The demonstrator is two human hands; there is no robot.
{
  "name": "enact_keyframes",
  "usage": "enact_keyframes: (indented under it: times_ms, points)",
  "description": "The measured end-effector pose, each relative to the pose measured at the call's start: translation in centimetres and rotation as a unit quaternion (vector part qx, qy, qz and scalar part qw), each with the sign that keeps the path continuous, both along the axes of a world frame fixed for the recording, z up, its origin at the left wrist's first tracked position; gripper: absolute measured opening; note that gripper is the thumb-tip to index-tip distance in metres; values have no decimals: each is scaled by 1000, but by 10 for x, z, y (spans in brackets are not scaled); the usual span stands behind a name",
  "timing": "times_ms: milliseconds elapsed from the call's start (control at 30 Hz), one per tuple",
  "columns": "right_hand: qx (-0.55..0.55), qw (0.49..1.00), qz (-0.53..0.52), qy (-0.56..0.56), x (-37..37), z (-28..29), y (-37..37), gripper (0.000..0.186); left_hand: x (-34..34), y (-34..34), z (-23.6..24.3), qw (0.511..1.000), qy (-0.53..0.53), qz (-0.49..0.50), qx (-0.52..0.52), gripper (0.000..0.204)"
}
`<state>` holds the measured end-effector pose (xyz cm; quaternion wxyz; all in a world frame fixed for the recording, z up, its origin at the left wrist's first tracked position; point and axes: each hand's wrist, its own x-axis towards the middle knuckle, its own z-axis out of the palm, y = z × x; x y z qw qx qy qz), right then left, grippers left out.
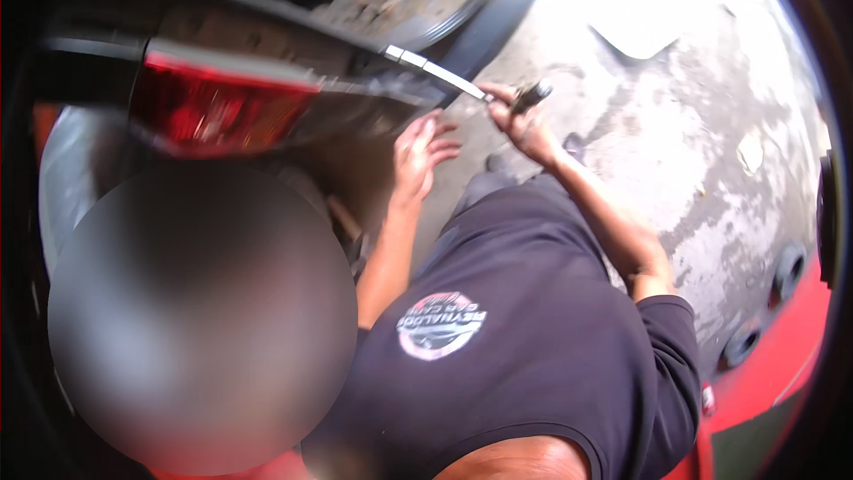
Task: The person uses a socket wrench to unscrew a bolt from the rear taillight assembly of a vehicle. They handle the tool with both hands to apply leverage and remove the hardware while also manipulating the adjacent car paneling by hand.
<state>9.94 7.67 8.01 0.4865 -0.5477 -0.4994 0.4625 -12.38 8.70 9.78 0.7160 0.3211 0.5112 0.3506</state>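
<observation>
My right hand (pixel 529 132) is closed around what looks like a ratchet with a long silver extension bar (pixel 453 80). Its dark handle end (pixel 533 96) sticks out past my fingers. The bar's far end reaches the edge of a dark car body panel (pixel 355 62), where I cannot make out what it meets. Just below that panel's corner, my left hand (pixel 422 156) is raised with its fingers apart, holding nothing. A red tail light (pixel 222 107) sits on the car to the left of my hands.
Close on my left is another person, whose head (pixel 204 320) is blurred out above a red garment. Stained concrete floor (pixel 657 142) stretches to the right. At the lower right is a red object (pixel 773 356) with dark round parts (pixel 740 343) beside it.
</observation>
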Motion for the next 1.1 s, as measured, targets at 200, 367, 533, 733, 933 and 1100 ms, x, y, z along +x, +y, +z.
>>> enact_keyframes:
  times_ms: [200,367,533,733,933,1100]
  points:
    - [-133,990,-32,-21,76,-14,-33,37,68,18,-32,996,-15,-85,-35,40]
    - [-233,958,-146,76,167,-40,-35,37,162,73,-42,988,9,-153,-14,38]
    - [-206,953,-208,74,282,-96,-11,39,267,155,-80,981,73,-178,25,36]
    - [-265,945,-191,17,419,-82,61,38,381,256,-104,973,159,-161,43,36]
    - [-237,947,-219,-9,525,-43,136,38,447,334,-96,969,206,-112,83,31]
    - [-221,942,-253,16,566,-48,174,38,447,414,-133,900,358,14,248,22]
